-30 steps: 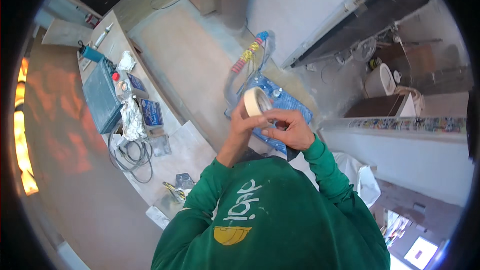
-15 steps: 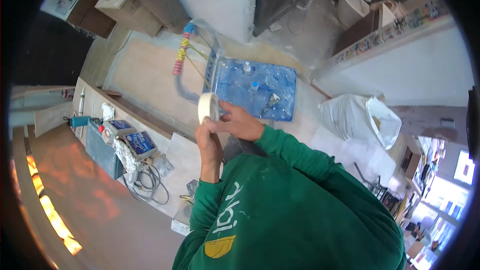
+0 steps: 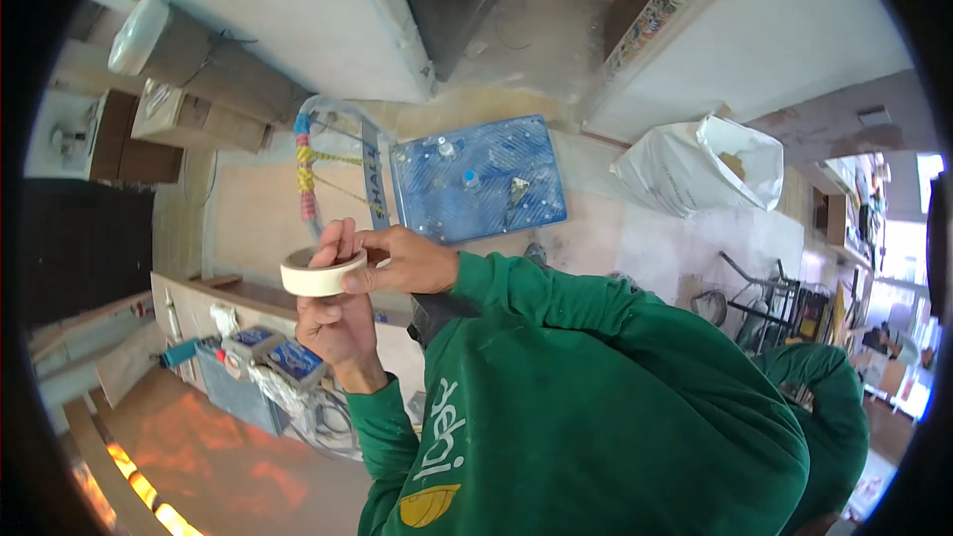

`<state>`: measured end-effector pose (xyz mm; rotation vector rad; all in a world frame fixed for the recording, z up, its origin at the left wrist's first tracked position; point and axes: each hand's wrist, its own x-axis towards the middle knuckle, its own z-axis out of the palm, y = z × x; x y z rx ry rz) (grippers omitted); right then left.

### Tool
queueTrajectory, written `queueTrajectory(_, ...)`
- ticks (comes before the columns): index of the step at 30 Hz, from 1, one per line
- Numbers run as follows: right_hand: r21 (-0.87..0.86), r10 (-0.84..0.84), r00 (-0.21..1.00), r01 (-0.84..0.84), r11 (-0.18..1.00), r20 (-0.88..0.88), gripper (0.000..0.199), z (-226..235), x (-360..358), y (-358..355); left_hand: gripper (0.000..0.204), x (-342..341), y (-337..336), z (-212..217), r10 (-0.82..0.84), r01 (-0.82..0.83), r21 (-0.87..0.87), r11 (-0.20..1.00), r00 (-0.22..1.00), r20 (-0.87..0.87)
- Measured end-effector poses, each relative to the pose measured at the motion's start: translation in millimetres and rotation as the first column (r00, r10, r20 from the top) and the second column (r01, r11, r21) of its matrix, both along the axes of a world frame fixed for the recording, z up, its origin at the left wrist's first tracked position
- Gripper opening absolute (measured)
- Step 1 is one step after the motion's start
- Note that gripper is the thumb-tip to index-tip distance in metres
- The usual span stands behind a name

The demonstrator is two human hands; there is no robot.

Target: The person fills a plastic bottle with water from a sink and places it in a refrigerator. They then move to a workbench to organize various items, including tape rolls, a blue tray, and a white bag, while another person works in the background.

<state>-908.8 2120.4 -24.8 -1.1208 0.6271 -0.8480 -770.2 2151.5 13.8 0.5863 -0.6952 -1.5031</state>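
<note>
Tape roll (image 3: 316, 283) above our cluttered room's floor (image 3: 263, 194) lies left-to-right, hole tilted forward; our left hand (image 3: 340, 333) grips it, fingers inside, our right hand (image 3: 412, 260) pinches its rim.

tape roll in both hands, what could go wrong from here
The tape roll might slip, since only the left hand and right hand appear to support it. If dropped on the blue platform, it could pick up dirt from the pale-spattered surface. The blue-capped bottle on that platform might topple if bumped.
</note>
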Motion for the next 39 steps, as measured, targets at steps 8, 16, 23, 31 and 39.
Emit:
queueTrajectory(8, 0.278, -0.021, 0.960, -0.060, 0.959, 0.281, 0.046, 16, 46, -61, 0.032, 52, -87, 11, -0.158, 0.197, -0.064, 0.978, 0.910, 0.382)
queueTrajectory(16, 0.331, -0.245, 0.941, 0.159, 0.930, 0.236, 0.043, -6, 129, -125, 0.043, 110, -240, 17, -0.618, 0.742, 0.091, 0.665, 0.478, 0.624)
queueTrajectory(23, 0.505, -0.193, 0.977, 0.124, 0.854, 0.086, 0.047, -22, 161, -158, 0.049, 21, -333, -18, -0.615, 0.604, 0.218, 0.767, 0.788, -0.022)
queueTrajectory(31, 0.611, 0.146, 0.958, -0.270, 0.745, 0.246, 0.055, 6, 206, -158, 0.032, -4, -407, -83, -0.284, 0.228, 0.172, 0.958, 0.833, 0.474)
queueTrajectory(39, 0.094, -0.094, 0.986, 0.107, 0.990, -0.135, 0.029, -63, 74, -144, 0.032, 135, -364, -210, -0.244, -0.021, 0.262, 0.965, 0.302, 0.922)
